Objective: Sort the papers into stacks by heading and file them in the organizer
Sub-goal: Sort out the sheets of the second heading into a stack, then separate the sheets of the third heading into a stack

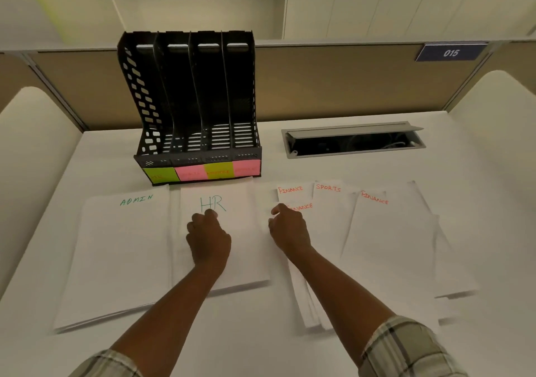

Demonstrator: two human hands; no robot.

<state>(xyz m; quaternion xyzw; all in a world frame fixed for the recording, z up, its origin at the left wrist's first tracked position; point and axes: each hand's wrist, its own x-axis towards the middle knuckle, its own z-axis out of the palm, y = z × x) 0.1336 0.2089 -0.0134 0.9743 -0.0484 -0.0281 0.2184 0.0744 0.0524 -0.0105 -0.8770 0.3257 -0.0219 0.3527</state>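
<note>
White sheets lie across the desk in front of a black organizer (188,98) with four slots and green, pink, yellow and pink labels. A stack headed ADMIN (121,255) lies at the left. Beside it is a stack headed HR (246,249). My left hand (207,237) rests on the HR stack, fingers curled, just below the heading. My right hand (287,228) touches the HR stack's right edge, fingers bent. To the right, overlapping sheets headed FINANCE (291,191), SPORTS (330,202) and FINANCE (388,246) are spread loosely.
An open cable hatch (353,140) with a raised grey lid is set in the desk behind the loose sheets. Beige partition panels enclose the desk at the back and sides. A dark plate reading 015 (451,52) hangs on the back partition.
</note>
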